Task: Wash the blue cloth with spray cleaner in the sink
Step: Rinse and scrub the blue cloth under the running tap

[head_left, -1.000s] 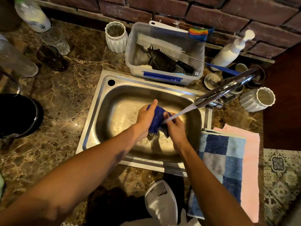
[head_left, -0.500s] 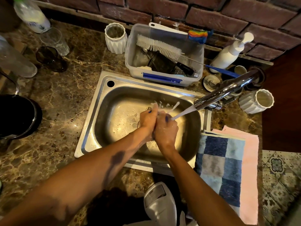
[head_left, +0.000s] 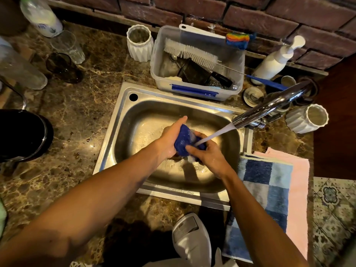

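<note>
The blue cloth (head_left: 183,140) is bunched up over the middle of the steel sink (head_left: 123,120). My left hand (head_left: 169,138) grips its left side, thumb pointing away from me. My right hand (head_left: 209,154) holds its right and lower side, fingers curled around it. Water runs from the chrome faucet (head_left: 269,106) at the right straight onto the cloth between my hands. A white spray cleaner bottle (head_left: 189,237) stands on the counter at the near edge, below the sink.
A clear plastic bin (head_left: 194,89) with brushes sits behind the sink. A checked blue towel (head_left: 265,189) over a pink one lies at the right. White ribbed cups (head_left: 308,118), a pump bottle (head_left: 273,62), glasses (head_left: 67,47) and a black pot (head_left: 21,133) stand on the marble counter.
My hands were pressed together hiding the cloth half a second ago; now they have parted slightly and the bunched blue cloth shows between them under the water stream.
</note>
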